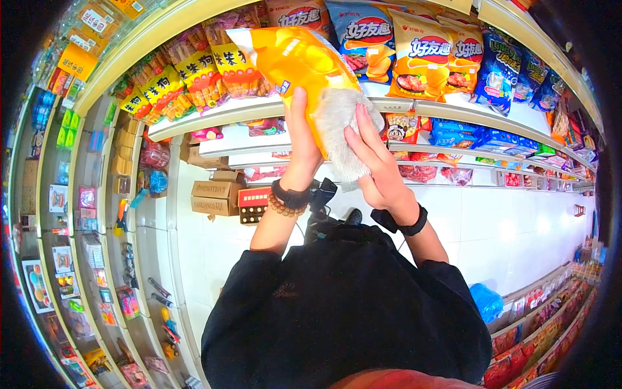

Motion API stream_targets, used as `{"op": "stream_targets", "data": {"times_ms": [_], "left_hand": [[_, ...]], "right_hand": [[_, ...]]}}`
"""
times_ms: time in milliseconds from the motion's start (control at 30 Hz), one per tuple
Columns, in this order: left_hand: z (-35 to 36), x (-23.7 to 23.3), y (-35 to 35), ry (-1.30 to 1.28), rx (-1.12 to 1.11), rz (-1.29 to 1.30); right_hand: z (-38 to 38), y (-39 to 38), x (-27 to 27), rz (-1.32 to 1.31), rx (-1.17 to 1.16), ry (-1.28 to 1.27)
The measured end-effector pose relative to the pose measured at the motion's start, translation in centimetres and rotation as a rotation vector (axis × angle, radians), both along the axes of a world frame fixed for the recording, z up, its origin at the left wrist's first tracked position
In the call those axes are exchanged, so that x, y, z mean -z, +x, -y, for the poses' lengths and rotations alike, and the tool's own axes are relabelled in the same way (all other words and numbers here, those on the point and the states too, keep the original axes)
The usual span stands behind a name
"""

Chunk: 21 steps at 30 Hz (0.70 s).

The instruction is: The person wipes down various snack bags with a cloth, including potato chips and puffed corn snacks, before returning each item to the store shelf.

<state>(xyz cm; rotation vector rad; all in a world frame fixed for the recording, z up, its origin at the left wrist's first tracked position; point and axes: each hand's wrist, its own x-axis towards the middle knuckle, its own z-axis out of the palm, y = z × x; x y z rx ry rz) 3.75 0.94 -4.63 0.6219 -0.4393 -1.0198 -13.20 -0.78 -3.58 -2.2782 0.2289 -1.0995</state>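
One orange bag (304, 58), left fingers (299, 107) gripping its edge, right fingers (368, 129) slightly open, apparently pressing grey cloth (338, 126).

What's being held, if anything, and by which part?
Orange snack bag, by its lower left edge, in the left hand. Grey cloth, by its right side, under the fingers of the right hand, against the bag.

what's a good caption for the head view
Left hand holding an orange snack bag, right hand pressing a grey cloth to it, by shelves of snacks.
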Motion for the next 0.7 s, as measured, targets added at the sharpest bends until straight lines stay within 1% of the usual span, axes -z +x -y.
{"op": "stream_targets", "data": {"times_ms": [100, 133, 167, 233, 267, 367, 500, 567, 600, 700], "left_hand": [[0.3, 1.0, 0.4, 0.033, -0.075, 0.034], [0.3, 1.0, 0.3, 0.046, -0.135, 0.102], [0.3, 0.8, 0.3, 0.058, -0.194, 0.17], [-0.3, 0.1, 0.8, -0.002, -0.147, 0.147], [-0.5, -0.3, 1.0, -0.034, -0.124, 0.138], [-0.6, -1.2, 1.2, -0.091, -0.193, 0.217], [1.8, -1.5, 3.1, 0.011, -0.58, 0.87], [3.7, -1.6, 4.4, 0.083, -0.742, 1.212], [4.8, -1.2, 5.0, 0.134, -0.837, 1.323], [6.8, -0.8, 5.2, 0.346, -0.898, 1.441]], "right_hand": [[0.1, 0.0, -0.7, 0.001, -0.075, 0.0], [0.3, -0.1, -0.8, -0.007, -0.099, 0.004], [0.7, -0.1, -0.7, -0.006, -0.084, 0.068], [1.8, 0.0, 0.2, -0.008, -0.059, 0.202], [2.6, 0.1, 1.6, -0.051, -0.003, 0.299], [4.2, -0.7, 3.2, 0.009, -0.058, 0.425], [3.8, -1.7, 3.2, 0.2, -0.051, 0.735], [3.9, -2.2, 3.7, 0.169, 0.033, 0.739], [3.9, -2.5, 3.5, 0.151, 0.054, 0.752], [3.7, -2.9, 3.1, 0.135, 0.067, 0.747]]}}
